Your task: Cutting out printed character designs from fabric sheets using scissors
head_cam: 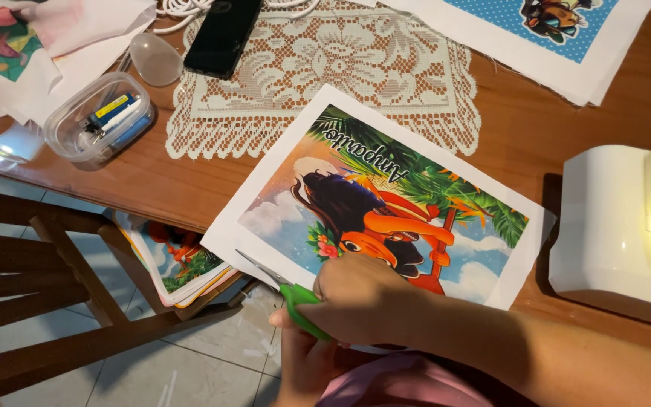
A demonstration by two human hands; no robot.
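Our right hand [367, 298] has its fingers closed through the green handles of the scissors [284, 290], whose blades point away from the fingers to the left and slightly up, their long axis running along the near edge of the printed sheet [386, 207]. Our left hand [303, 369] sits just below the right one, mostly hidden, so we cannot tell how its fingers lie.

The sheet lies directly beyond the fingers, hanging partly over the edge of the brown wooden desk [521, 120], its long side slanting from near left to far right. Beneath the fingers we see a pale tiled floor [190, 362]. Left of the fingers, a stack of printed sheets [178, 264] rests on a wooden chair [47, 286].

Further beyond the fingers a lace doily [325, 68] covers the desk, with a black phone [222, 34] on its far left corner. Far left of that stand a clear plastic box [99, 124] and a clear egg-shaped piece [154, 59]. To the right of the fingers sits a white machine [612, 226], and at the far right lies another printed fabric [536, 38].
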